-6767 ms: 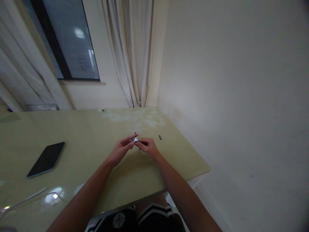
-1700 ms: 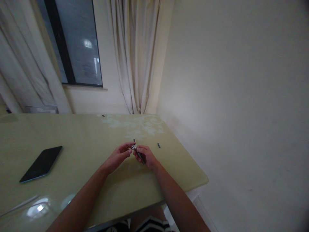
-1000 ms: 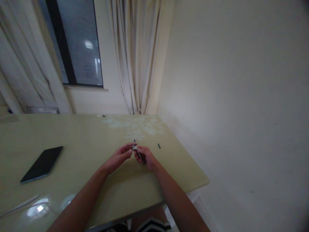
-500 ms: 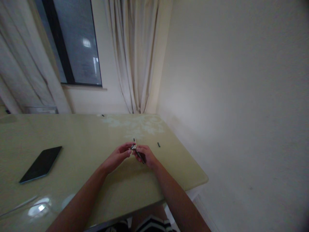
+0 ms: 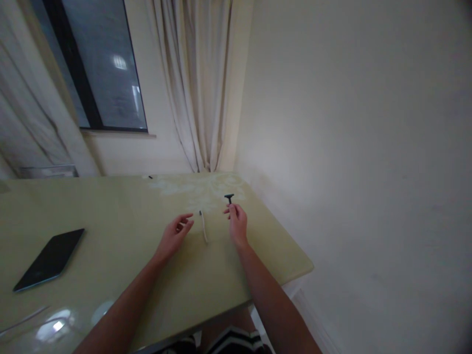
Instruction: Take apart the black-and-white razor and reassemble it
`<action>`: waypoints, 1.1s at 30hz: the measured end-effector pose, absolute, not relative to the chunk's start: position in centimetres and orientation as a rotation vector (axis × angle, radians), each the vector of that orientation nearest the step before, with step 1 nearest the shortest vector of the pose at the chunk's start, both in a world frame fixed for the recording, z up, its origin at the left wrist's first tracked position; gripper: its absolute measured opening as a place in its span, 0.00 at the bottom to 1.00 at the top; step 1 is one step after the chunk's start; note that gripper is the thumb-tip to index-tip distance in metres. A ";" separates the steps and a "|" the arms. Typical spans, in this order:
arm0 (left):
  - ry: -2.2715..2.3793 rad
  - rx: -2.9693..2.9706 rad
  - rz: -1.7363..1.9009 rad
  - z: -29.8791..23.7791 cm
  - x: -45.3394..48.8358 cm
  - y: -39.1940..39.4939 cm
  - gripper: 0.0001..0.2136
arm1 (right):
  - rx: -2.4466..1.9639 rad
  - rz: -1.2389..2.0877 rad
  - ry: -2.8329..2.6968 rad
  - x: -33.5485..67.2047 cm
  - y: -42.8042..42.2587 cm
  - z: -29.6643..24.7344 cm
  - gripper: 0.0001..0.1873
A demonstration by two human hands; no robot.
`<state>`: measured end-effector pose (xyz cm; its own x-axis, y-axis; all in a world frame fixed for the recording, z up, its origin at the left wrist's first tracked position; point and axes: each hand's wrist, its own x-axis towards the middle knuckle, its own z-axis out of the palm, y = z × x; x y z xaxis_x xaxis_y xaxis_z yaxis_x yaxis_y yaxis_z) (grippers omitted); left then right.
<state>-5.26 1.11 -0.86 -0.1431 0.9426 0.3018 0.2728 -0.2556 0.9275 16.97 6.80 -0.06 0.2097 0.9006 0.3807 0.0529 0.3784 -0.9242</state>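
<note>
My right hand (image 5: 238,223) grips a black T-shaped razor (image 5: 229,196) by its handle, the head pointing away from me above the table. My left hand (image 5: 177,233) is held over the table with its fingers apart and slightly curled, nothing in it. Between the two hands a thin white toothbrush (image 5: 204,228) with a dark head lies on the table, closest to my left fingertips and not touched by either hand.
The yellowish glossy table (image 5: 121,211) meets a wall on the right. A black tablet (image 5: 51,258) lies at the left, a white cable (image 5: 24,320) nearer the front. One small dark piece (image 5: 150,177) sits by the far edge, below the curtain (image 5: 191,88).
My hands were together over the toothbrush and have moved apart. The right one has gone forward and right with the razor; the left has drawn back leftward, its fingers free.
</note>
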 end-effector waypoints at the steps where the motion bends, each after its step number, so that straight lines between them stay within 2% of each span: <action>1: 1.401 1.650 1.387 -1.1 -4.7 0.9 0.25 | -1.092 0.638 -1.200 18.3 7.6 0.0 0.18; 4: 1.396 1.990 1.219 -1.9 -2.6 0.2 0.19 | -1.330 0.437 -1.254 22.4 9.8 -0.3 0.12; 7: 1.463 2.118 1.068 -2.5 -1.5 -0.3 0.11 | -1.418 0.447 -1.321 25.2 11.0 -1.6 0.17; 10: 1.534 2.082 1.119 -3.0 -2.1 -0.2 0.07 | -1.446 0.442 -1.313 26.3 10.7 -3.1 0.19; 14: 1.768 2.060 1.053 -3.3 -3.6 0.2 0.01 | -1.589 0.295 -1.350 26.0 9.5 -3.1 0.10; 16: 1.873 2.092 0.940 -3.2 -4.0 0.3 0.03 | -1.659 0.125 -1.410 25.2 8.9 -2.0 0.03; 19: 1.920 2.122 0.948 -2.7 -4.2 0.5 0.04 | -1.595 0.101 -1.505 23.1 8.0 -0.3 0.13; 23: 1.869 2.054 1.116 -1.8 -3.6 0.7 0.07 | -1.429 0.488 -1.720 19.0 6.4 0.4 0.28; 26: 1.849 2.085 1.136 -1.8 -2.3 0.7 0.07 | -1.453 0.582 -1.891 16.9 5.3 -0.1 0.32; 28: 1.838 2.185 1.075 -2.3 -1.3 0.5 0.07 | -1.518 0.548 -1.975 16.4 5.0 -0.5 0.29; 31: 1.839 2.338 0.902 -3.0 -0.2 0.2 0.08 | -1.568 0.470 -2.045 16.3 4.9 -1.1 0.17; 33: 1.853 2.366 0.769 -3.1 0.0 0.1 0.09 | -1.564 0.455 -2.061 16.4 4.9 -1.3 0.12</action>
